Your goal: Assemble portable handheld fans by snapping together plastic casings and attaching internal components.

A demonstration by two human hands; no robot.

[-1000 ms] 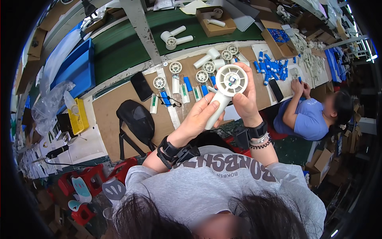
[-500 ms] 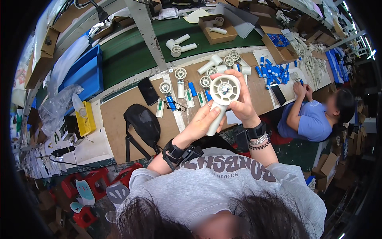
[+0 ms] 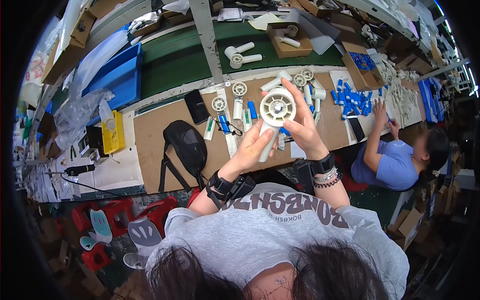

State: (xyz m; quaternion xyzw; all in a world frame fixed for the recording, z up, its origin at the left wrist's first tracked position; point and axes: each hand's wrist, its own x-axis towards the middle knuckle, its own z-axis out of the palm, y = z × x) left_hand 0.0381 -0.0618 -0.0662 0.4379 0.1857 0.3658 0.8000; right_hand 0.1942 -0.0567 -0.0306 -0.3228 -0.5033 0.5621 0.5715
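A white handheld fan body (image 3: 276, 111), with a round spoked head and a straight handle, is held up in front of my chest over the bench. My left hand (image 3: 251, 148) is closed round its handle, thumb lying along the front. On the other side, my right hand (image 3: 306, 131) grips the round head, its thumb at the lower rim and its fingers reaching up behind. Small parts show in the hub, too small to make out. Beyond my hands lie several open fan parts with round spoked heads (image 3: 239, 89) and blue cylindrical cells (image 3: 252, 110).
A black bag (image 3: 185, 150) and a dark phone (image 3: 197, 106) lie left of my hands. Farther left stand a yellow bin (image 3: 113, 132) and blue tray (image 3: 120, 80). To the right, a person in blue (image 3: 390, 162) works beside a pile of blue cells (image 3: 352, 102).
The view has shifted, so the bench things appear farther right. My hands keep hold of the fan body, its head slightly lower in view. The co-worker's hands have moved apart.
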